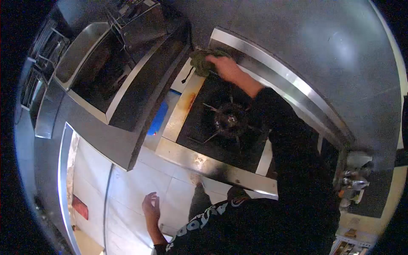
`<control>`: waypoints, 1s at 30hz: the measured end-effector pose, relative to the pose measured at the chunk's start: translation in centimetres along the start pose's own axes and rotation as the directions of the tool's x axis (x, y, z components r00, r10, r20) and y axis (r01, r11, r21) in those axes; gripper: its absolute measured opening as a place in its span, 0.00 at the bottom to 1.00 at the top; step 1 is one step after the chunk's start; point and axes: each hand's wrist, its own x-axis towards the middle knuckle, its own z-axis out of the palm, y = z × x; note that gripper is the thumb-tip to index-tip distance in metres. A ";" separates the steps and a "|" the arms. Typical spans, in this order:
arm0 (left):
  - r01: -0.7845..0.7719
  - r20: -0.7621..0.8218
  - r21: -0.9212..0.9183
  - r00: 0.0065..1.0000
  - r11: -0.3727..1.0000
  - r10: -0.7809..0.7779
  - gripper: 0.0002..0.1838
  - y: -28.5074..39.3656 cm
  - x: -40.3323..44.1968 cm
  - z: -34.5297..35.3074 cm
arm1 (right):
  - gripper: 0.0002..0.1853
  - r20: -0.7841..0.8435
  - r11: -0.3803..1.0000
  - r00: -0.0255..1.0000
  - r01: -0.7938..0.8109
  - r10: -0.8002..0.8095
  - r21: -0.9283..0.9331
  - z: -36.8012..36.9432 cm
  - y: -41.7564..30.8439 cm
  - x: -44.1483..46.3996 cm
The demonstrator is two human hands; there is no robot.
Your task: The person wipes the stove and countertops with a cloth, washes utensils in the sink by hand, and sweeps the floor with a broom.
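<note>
My right hand (227, 68) is closed on a dark green cloth (200, 62) and presses it on the back left corner of the stove (187, 108). Below that arm lies the black burner (230, 119) with its metal pot supports. Brown stains mark the steel strip left of the burner, and a thin dark object (187, 75) rests near the cloth. My left hand (151, 206) hangs over the floor in front of the stove, holding nothing, its fingers loosely bent and apart.
A dark counter (97, 106) with a steel-rimmed recess (97, 72) stands to the left. Something blue (158, 119) sits in the gap beside the stove. A raised steel ledge (276, 66) runs along the stove's back. On the floor (140, 174) at lower left lies a red object (80, 208).
</note>
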 end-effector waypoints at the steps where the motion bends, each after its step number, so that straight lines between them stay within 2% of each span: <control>1: -0.048 0.005 0.014 0.999 0.999 0.048 0.07 0.1 0.3 0.0 | 0.15 0.030 0.998 0.998 0.055 -0.055 -0.006 -0.5 1.2 -1.8; 2: -0.036 0.044 0.057 0.998 0.998 0.033 0.07 0.5 0.7 0.2 | 0.16 0.058 0.995 0.993 0.099 -0.099 -0.004 -1.1 2.6 -4.0; 4: -0.033 0.090 0.104 0.996 0.994 0.023 0.07 1.5 2.0 0.6 | 0.14 0.224 0.995 0.970 0.089 -0.095 0.035 -3.7 5.4 -8.6; 6: -0.102 0.032 -0.029 0.994 0.994 0.103 0.07 2.3 2.7 1.4 | 0.12 0.418 0.998 0.908 0.037 -0.015 -0.044 -5.8 9.8 -14.0; 8: -0.100 0.036 -0.036 0.994 0.994 0.102 0.07 2.7 2.8 2.2 | 0.05 0.494 0.982 0.849 -0.144 0.185 -0.119 -6.6 12.0 -16.8; 9: -0.106 0.041 -0.038 0.993 0.994 0.107 0.07 2.8 2.7 2.6 | 0.05 0.499 0.983 0.848 -0.138 0.180 -0.120 -6.0 12.3 -16.5; 10: -0.101 0.036 -0.039 0.994 0.994 0.103 0.07 2.8 2.3 2.8 | 0.03 0.429 0.995 0.899 -0.063 0.091 -0.077 -5.1 12.3 -15.6; 13: -0.086 0.073 -0.051 0.993 0.995 0.090 0.09 2.5 0.9 3.7 | 0.06 0.149 0.983 0.975 0.151 -0.166 0.108 -2.8 9.2 -9.7; 14: -0.064 0.072 -0.056 0.995 0.996 0.068 0.09 2.5 0.3 3.8 | 0.05 0.048 0.969 0.984 0.160 -0.171 0.189 -0.8 8.7 -7.2; 16: -0.042 0.074 -0.049 0.996 0.998 0.046 0.09 1.9 -0.8 3.9 | 0.05 0.069 0.971 0.976 0.199 -0.209 0.129 1.0 6.8 -2.0; 18: -0.141 -0.002 -0.025 0.990 0.990 0.141 0.07 1.7 -1.2 4.5 | 0.05 0.079 0.973 0.974 0.204 -0.213 0.103 0.6 4.8 0.6; 19: -0.142 -0.009 -0.023 0.990 0.990 0.142 0.07 2.0 -1.3 4.7 | 0.05 0.092 0.981 0.978 0.182 -0.188 0.067 0.6 4.3 1.1; 20: -0.066 -0.004 -0.047 0.998 0.997 0.066 0.08 2.5 -1.4 4.6 | 0.04 0.109 0.987 0.981 0.157 -0.160 0.032 0.5 3.9 1.1; 21: 0.013 0.011 -0.069 1.000 0.998 -0.013 0.08 2.8 -1.8 4.4 | 0.04 0.055 0.978 0.976 0.209 -0.209 0.012 1.2 4.9 -0.3; 22: 0.013 0.016 -0.067 1.000 0.998 -0.012 0.08 2.5 -1.9 4.5 | 0.03 -0.001 0.966 0.966 0.258 -0.258 -0.015 1.2 6.4 -2.2; 24: -0.053 0.039 -0.131 0.998 0.990 0.058 0.08 1.5 -2.2 5.1 | 0.02 0.179 0.992 0.976 0.121 -0.125 0.033 -2.5 7.7 -8.0; 26: -0.038 0.061 -0.109 0.997 0.993 0.045 0.08 1.8 -2.2 5.0 | 0.03 0.274 0.995 0.961 0.017 -0.043 0.096 -6.1 8.0 -13.3; 29: -0.002 0.067 -0.087 0.998 0.996 0.008 0.08 1.8 -2.2 5.1 | 0.04 0.237 1.000 0.971 -0.011 0.007 0.018 -4.9 8.8 -13.2; 30: 0.017 0.070 -0.080 0.997 0.997 -0.012 0.08 1.6 -2.2 5.0 | 0.05 0.165 0.998 0.986 0.025 -0.033 0.052 -3.5 8.5 -11.9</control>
